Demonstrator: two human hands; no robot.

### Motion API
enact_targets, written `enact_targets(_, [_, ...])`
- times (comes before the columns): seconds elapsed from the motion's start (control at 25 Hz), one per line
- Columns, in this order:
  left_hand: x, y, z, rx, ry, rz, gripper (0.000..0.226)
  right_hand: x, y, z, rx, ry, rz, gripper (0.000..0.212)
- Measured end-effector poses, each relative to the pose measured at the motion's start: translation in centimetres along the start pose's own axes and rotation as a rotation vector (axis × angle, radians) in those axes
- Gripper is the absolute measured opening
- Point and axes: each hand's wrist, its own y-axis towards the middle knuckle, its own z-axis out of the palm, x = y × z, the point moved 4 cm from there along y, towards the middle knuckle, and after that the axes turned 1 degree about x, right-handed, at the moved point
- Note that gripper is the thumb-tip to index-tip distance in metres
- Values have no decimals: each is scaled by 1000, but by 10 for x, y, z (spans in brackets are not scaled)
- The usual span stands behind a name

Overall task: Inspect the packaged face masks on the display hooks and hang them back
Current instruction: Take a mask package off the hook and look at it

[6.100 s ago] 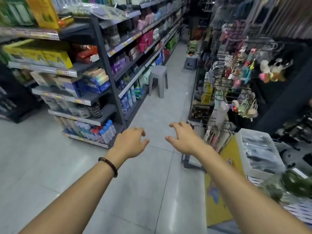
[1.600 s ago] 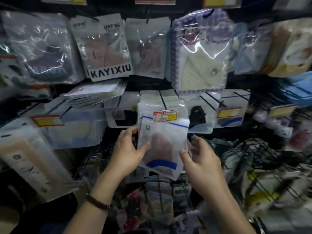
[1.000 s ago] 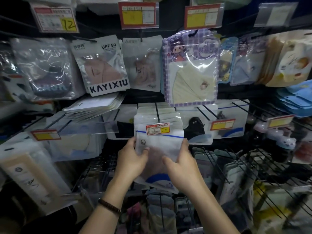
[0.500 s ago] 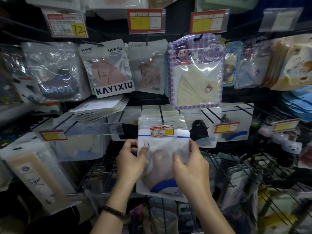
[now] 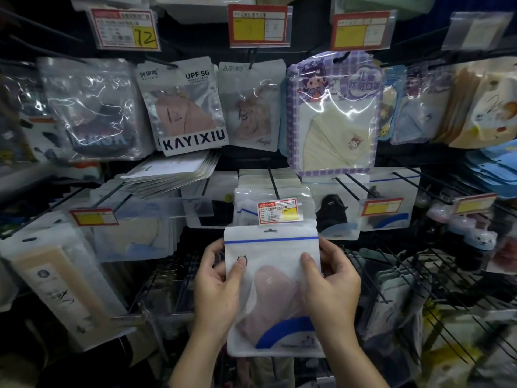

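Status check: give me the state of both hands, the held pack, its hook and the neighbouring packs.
left hand, pinches the pack's left edge.
right hand, pinches its right edge.
mask pack, upright, appears off the hook, hang hole just below the price tag.
centre hook, carries a stack of packs.
KAYIXIU pack, hanging, tilted.
purple cartoon pack, hanging.

Black wire display hooks (image 5: 273, 183) carry rows of packaged face masks (image 5: 247, 107), among them a KAYIXIU pack (image 5: 184, 107) and a purple cartoon pack (image 5: 333, 116), beneath red-and-yellow price tags (image 5: 257, 26).
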Motion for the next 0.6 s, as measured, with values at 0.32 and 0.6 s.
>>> enact_targets(0.32, [35, -21, 34, -104, -84, -15, 7, -8, 0, -44, -186, 2, -26, 3])
enact_targets(0.6, [46, -35, 106, -97, -91, 7, 6, -12, 35, -109, -242, 50, -47, 7])
